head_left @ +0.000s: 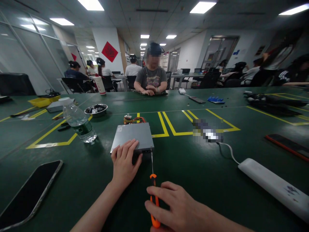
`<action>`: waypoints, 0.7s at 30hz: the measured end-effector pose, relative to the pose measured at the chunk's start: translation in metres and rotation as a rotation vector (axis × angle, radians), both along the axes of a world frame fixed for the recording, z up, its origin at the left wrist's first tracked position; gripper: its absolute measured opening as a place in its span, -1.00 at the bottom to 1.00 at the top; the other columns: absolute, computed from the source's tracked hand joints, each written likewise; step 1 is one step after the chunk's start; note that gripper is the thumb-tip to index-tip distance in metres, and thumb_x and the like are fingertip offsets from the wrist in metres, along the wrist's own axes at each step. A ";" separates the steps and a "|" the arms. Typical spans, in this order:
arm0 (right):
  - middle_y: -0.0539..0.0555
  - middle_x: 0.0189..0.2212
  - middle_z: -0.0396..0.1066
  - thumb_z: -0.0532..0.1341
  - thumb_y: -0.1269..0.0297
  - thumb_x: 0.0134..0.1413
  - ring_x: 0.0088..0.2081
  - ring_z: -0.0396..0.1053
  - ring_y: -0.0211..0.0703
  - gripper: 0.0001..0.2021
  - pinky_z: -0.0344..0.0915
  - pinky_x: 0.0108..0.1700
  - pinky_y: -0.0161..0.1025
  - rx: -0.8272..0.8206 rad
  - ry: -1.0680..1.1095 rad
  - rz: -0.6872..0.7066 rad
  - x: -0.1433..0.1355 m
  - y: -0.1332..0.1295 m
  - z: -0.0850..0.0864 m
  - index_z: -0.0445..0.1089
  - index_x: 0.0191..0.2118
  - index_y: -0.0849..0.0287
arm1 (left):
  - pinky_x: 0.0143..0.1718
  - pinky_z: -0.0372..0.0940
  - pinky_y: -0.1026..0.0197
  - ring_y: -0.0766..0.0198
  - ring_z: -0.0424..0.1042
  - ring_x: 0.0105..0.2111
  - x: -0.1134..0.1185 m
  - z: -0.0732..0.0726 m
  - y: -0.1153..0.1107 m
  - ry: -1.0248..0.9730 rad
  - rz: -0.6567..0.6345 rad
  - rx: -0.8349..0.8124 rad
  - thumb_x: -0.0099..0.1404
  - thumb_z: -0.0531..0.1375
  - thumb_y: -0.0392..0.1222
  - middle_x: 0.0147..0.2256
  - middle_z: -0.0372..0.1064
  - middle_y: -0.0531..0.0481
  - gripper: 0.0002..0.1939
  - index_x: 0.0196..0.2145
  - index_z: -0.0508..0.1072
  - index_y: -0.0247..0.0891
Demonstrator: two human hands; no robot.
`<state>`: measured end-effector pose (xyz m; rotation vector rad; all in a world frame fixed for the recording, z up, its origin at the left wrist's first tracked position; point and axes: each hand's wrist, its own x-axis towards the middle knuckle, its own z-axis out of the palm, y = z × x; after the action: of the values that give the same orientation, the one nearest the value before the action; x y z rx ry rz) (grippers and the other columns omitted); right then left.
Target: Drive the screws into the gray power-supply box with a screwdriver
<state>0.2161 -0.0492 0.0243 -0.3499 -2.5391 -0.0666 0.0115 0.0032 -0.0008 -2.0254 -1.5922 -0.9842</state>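
A grey metal box [132, 133] lies on the green table, with a bundle of coloured wires [134, 120] behind it. My left hand [125, 162] rests on the box's near left part, fingers spread over the top and thumb at the front edge. My right hand [171, 204] holds an orange and black screwdriver [154, 206] between thumb and fingers. The screwdriver's shaft points away from me, and its tip meets the right end of the box's near face. The exact contact at the tip is too small to make out.
A water bottle [80, 124] and a metal bowl [96, 110] stand left of the box. A phone [31, 193] lies near left, a white power strip [272, 187] near right. Across the table [193, 180] sits a person [152, 75].
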 end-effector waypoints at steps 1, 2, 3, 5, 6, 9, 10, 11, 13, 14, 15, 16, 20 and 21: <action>0.20 -0.19 0.42 -0.08 0.10 0.30 -0.20 0.39 -0.17 -0.65 0.29 -0.26 -0.23 0.005 0.015 -0.001 -0.001 0.000 -0.002 0.29 -0.10 0.25 | 0.04 -0.04 -0.04 0.07 0.25 0.03 0.000 0.000 0.000 0.001 -0.001 -0.004 0.22 0.11 -0.18 0.03 0.30 -0.09 -0.55 0.07 0.22 -0.12; 0.19 -0.22 0.43 -0.06 0.11 0.30 -0.21 0.40 -0.18 -0.66 0.29 -0.27 -0.25 0.003 0.035 0.002 -0.001 -0.001 -0.004 0.30 -0.14 0.27 | 0.04 -0.03 -0.04 0.07 0.24 0.03 0.000 0.000 0.000 0.001 -0.002 -0.005 0.22 0.11 -0.18 0.03 0.30 -0.09 -0.55 0.07 0.22 -0.12; 0.19 -0.24 0.44 -0.04 0.10 0.29 -0.22 0.40 -0.19 -0.66 0.28 -0.28 -0.26 -0.001 0.055 0.005 -0.002 0.000 -0.006 0.30 -0.18 0.28 | 0.04 -0.03 -0.04 0.07 0.25 0.02 -0.001 0.000 0.000 0.000 -0.002 -0.004 0.22 0.11 -0.18 0.03 0.30 -0.09 -0.55 0.08 0.21 -0.12; 0.19 -0.27 0.45 0.00 0.07 0.26 -0.21 0.40 -0.19 -0.66 0.28 -0.27 -0.27 -0.012 0.087 0.016 -0.002 0.001 -0.010 0.30 -0.23 0.28 | 0.04 -0.03 -0.04 0.07 0.25 0.02 -0.001 0.000 0.000 0.001 -0.003 0.000 0.22 0.11 -0.18 0.03 0.30 -0.09 -0.55 0.08 0.21 -0.12; 0.19 -0.27 0.45 0.02 0.05 0.25 -0.21 0.41 -0.19 -0.65 0.28 -0.26 -0.27 -0.022 0.096 0.020 -0.002 0.001 -0.011 0.30 -0.25 0.28 | 0.04 -0.04 -0.04 0.07 0.25 0.03 -0.001 0.000 0.000 0.003 -0.004 0.002 0.22 0.11 -0.18 0.03 0.30 -0.09 -0.55 0.08 0.21 -0.12; 0.21 -0.21 0.42 0.03 -0.01 0.22 -0.21 0.40 -0.18 -0.61 0.29 -0.24 -0.27 -0.077 0.064 0.032 0.001 0.003 -0.008 0.28 -0.20 0.28 | 0.04 -0.05 -0.04 0.07 0.24 0.04 -0.002 -0.001 0.000 0.016 -0.004 -0.004 0.22 0.11 -0.18 0.04 0.30 -0.09 -0.55 0.08 0.21 -0.14; 0.22 -0.18 0.41 0.01 0.00 0.23 -0.20 0.39 -0.18 -0.61 0.30 -0.24 -0.26 -0.088 0.037 0.032 0.002 0.003 -0.005 0.27 -0.15 0.28 | 0.05 -0.05 -0.04 0.07 0.24 0.04 -0.002 -0.001 0.000 0.018 -0.002 -0.006 0.22 0.11 -0.17 0.04 0.30 -0.09 -0.55 0.08 0.21 -0.14; 0.22 -0.15 0.40 -0.01 0.03 0.24 -0.19 0.39 -0.17 -0.62 0.31 -0.24 -0.24 -0.086 0.013 0.031 0.002 0.003 -0.002 0.25 -0.10 0.27 | 0.04 -0.05 -0.04 0.07 0.24 0.04 -0.002 -0.001 0.000 0.019 0.000 -0.008 0.22 0.11 -0.17 0.04 0.30 -0.09 -0.55 0.08 0.21 -0.14; 0.22 -0.15 0.39 -0.04 0.11 0.28 -0.17 0.38 -0.15 -0.67 0.31 -0.26 -0.22 -0.042 -0.003 0.020 0.004 0.002 0.003 0.24 -0.05 0.24 | 0.04 -0.04 -0.04 0.07 0.25 0.03 -0.002 -0.001 0.000 0.019 0.000 -0.009 0.22 0.11 -0.17 0.04 0.30 -0.09 -0.55 0.08 0.21 -0.13; 0.21 -0.17 0.40 -0.05 0.15 0.28 -0.17 0.38 -0.16 -0.69 0.31 -0.27 -0.22 -0.008 0.014 0.013 0.004 0.001 0.005 0.26 -0.06 0.23 | 0.04 -0.04 -0.04 0.07 0.25 0.03 -0.002 -0.001 0.000 0.018 -0.001 -0.007 0.22 0.11 -0.17 0.04 0.30 -0.09 -0.55 0.08 0.21 -0.13; 0.21 -0.20 0.41 -0.04 0.17 0.28 -0.19 0.39 -0.17 -0.71 0.31 -0.29 -0.23 0.023 0.043 0.008 0.004 0.001 0.005 0.28 -0.09 0.25 | 0.04 -0.04 -0.04 0.07 0.25 0.03 -0.001 -0.001 0.000 0.017 -0.003 -0.006 0.22 0.11 -0.17 0.04 0.30 -0.09 -0.55 0.08 0.21 -0.13; 0.22 -0.23 0.43 -0.02 0.19 0.28 -0.22 0.40 -0.18 -0.73 0.31 -0.31 -0.25 0.048 0.079 0.010 0.004 0.000 0.005 0.29 -0.14 0.27 | 0.04 -0.04 -0.04 0.07 0.25 0.02 -0.001 -0.001 0.000 0.016 -0.004 -0.002 0.22 0.11 -0.17 0.04 0.30 -0.09 -0.55 0.08 0.21 -0.12; 0.22 -0.26 0.45 0.02 0.23 0.26 -0.30 0.42 -0.21 -0.78 0.29 -0.36 -0.27 0.058 0.195 0.011 0.004 0.000 0.000 0.28 -0.25 0.29 | 0.04 -0.03 -0.03 0.07 0.25 0.02 -0.001 0.000 0.001 0.012 -0.003 0.006 0.22 0.11 -0.16 0.03 0.31 -0.09 -0.56 0.07 0.22 -0.12; 0.22 -0.27 0.45 0.02 0.21 0.26 -0.29 0.43 -0.21 -0.77 0.30 -0.35 -0.27 0.045 0.209 0.002 0.004 0.000 0.000 0.27 -0.26 0.29 | 0.04 -0.03 -0.03 0.06 0.25 0.02 -0.001 0.000 0.001 0.011 0.000 0.007 0.22 0.11 -0.16 0.03 0.31 -0.08 -0.56 0.07 0.22 -0.12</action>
<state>0.2202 -0.0494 0.0240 -0.3194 -2.3275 -0.0821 0.0101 0.0038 -0.0011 -2.0228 -1.5810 -0.9758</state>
